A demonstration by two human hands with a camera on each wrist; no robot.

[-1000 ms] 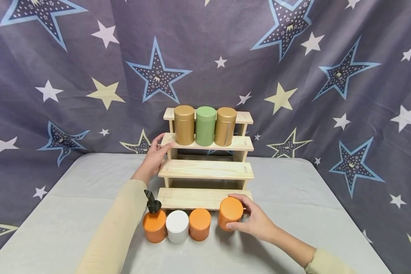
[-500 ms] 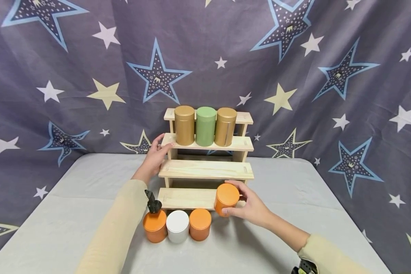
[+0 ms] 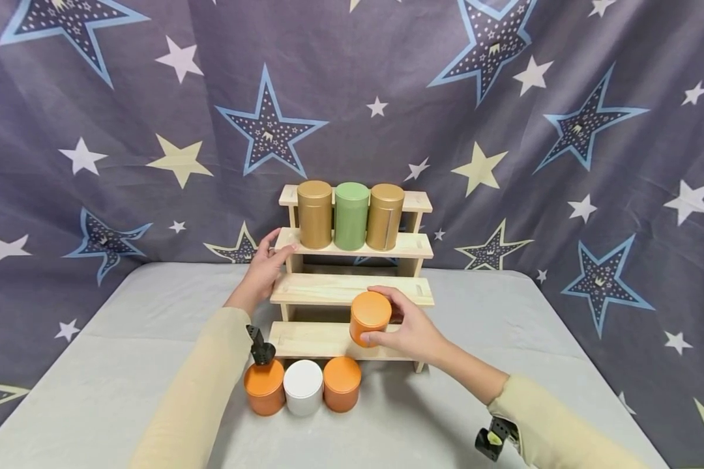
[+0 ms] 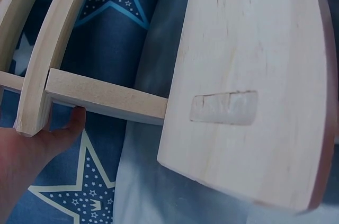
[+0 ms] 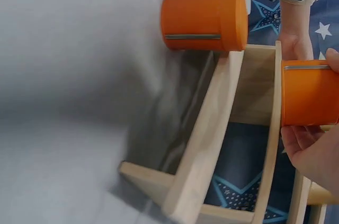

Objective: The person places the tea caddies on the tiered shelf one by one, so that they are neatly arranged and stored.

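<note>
Tin point(image 3: 370, 309), orange, in right hand point(image 3: 409, 329), seam point(image 5: 304, 67) visible in right-wrist view only

Head view faces forward-down; close wrist views share the wooden rack point(image 3: 334, 286).
</note>
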